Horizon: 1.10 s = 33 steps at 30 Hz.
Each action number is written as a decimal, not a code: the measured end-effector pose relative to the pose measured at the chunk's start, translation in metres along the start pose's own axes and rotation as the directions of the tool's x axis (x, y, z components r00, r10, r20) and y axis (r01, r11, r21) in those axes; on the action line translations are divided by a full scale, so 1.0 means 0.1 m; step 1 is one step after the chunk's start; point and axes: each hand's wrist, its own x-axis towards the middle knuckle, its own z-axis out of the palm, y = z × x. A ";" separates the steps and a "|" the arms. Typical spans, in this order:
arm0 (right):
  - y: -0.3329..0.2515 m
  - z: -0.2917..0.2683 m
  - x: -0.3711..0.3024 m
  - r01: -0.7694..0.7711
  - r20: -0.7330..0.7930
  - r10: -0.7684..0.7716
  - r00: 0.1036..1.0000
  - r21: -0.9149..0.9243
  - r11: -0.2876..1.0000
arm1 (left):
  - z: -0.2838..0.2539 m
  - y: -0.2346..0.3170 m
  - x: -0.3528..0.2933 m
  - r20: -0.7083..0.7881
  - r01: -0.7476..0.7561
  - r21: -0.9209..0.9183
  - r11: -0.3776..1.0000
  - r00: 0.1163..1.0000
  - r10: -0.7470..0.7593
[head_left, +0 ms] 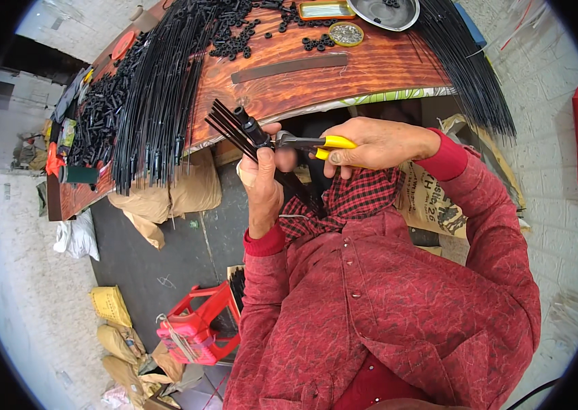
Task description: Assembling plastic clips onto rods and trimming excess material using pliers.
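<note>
My left hand [262, 186] is closed around a bundle of thin black rods [229, 131]. Black tubular plastic fittings [253, 130] stick up among them, and the rods' lower ends reach down toward my lap. In my right hand [381, 142] is a pair of pliers [309, 142] with yellow handles, its fingers wrapped round the grips. The metal jaws sit against the side of a fitting, close to my left fingertips. What lies between the jaws is too small to make out.
Across the wooden table [282, 85] lie long black rods [159, 102], loose black fittings [98, 119], a flat dark strip [289, 67], a round tin of small metal pieces [346, 33] and a metal bowl [398, 22]. A red plastic stool [217, 311] and sacks [197, 181] stand below.
</note>
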 end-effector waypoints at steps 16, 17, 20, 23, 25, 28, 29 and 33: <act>-0.07 0.07 -0.06 -0.032 -0.235 -0.107 0.966 -0.520 0.854 | 0.12 -0.05 0.04 -0.022 -0.041 0.267 0.963 0.999 0.049; -0.08 0.12 -0.07 -0.076 -0.309 -0.188 0.932 -0.675 0.734 | 0.11 -0.06 0.06 -0.020 -0.039 0.264 0.964 0.999 0.045; -0.12 0.16 -0.07 -0.148 -0.366 -0.308 0.878 -0.821 0.551 | 0.08 -0.07 0.09 0.007 -0.056 0.291 0.955 0.998 0.056; -0.20 0.07 -0.07 -0.142 -0.341 -0.262 0.903 -0.811 0.568 | 0.06 -0.08 0.08 0.043 -0.033 0.285 0.958 0.999 0.021; -0.33 -0.06 -0.05 -0.207 -0.113 0.191 0.975 -0.158 0.965 | 0.03 -0.11 0.07 0.019 -0.026 0.317 0.948 1.000 0.021; -0.17 0.05 -0.09 -0.093 -0.276 -0.281 0.919 -0.845 0.527 | 0.04 -0.13 0.11 0.038 -0.048 0.344 0.938 0.999 0.037; -0.18 0.07 -0.09 -0.138 -0.273 -0.283 0.919 -0.897 0.420 | 0.04 -0.12 0.10 0.038 -0.046 0.344 0.938 0.999 0.035; -0.32 -0.08 -0.06 -0.287 -0.006 0.287 0.958 0.020 0.958 | 0.09 -0.07 0.05 0.002 -0.024 0.346 0.938 1.000 0.024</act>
